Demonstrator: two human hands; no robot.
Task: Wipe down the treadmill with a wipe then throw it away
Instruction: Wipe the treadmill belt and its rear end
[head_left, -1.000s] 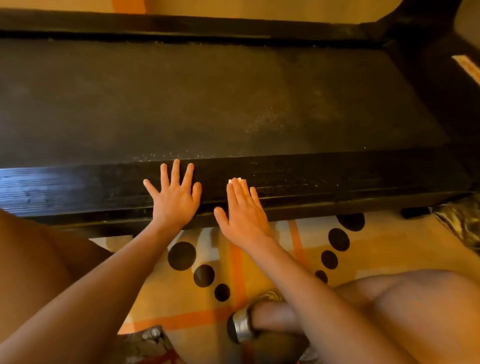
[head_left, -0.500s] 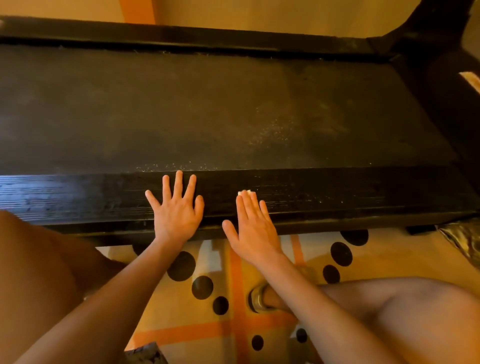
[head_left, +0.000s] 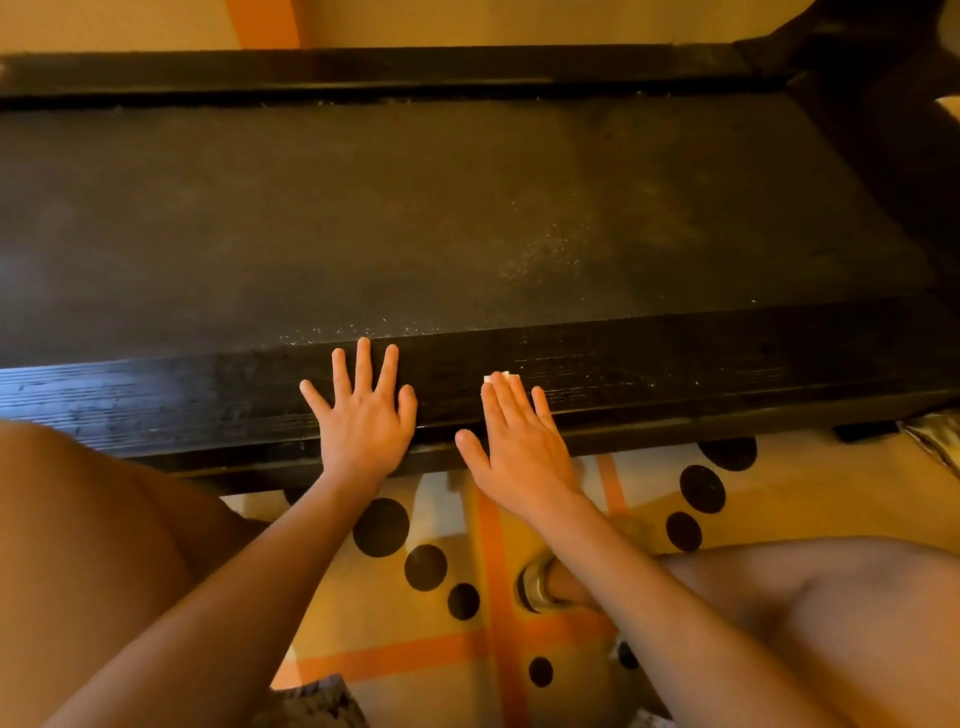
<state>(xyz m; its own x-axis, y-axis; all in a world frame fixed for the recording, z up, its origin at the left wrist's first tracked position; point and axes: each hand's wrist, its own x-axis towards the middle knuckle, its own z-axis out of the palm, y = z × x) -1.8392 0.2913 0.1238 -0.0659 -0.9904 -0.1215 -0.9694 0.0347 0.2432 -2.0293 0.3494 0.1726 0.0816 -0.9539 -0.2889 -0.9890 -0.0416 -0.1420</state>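
I am pressing the wipe (head_left: 497, 375) under my right hand (head_left: 519, 447)'s straight fingers (head_left: 506, 410) on the treadmill (head_left: 363, 73)'s near rail (head_left: 701, 364), left hand (head_left: 363, 421) splayed empty beside it — speckled belt (head_left: 363, 218) looking unwiped, binning yet to come.

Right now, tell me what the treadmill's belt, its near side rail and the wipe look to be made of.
Belt: likely a rubbery textured sheet, matt black, dusted with pale specks.
Side rail: probably hard plastic, ribbed lengthwise, with a slight sheen.
Wipe: only a small white corner shows past the fingertips of the right hand; thin cloth or paper, cannot tell which.
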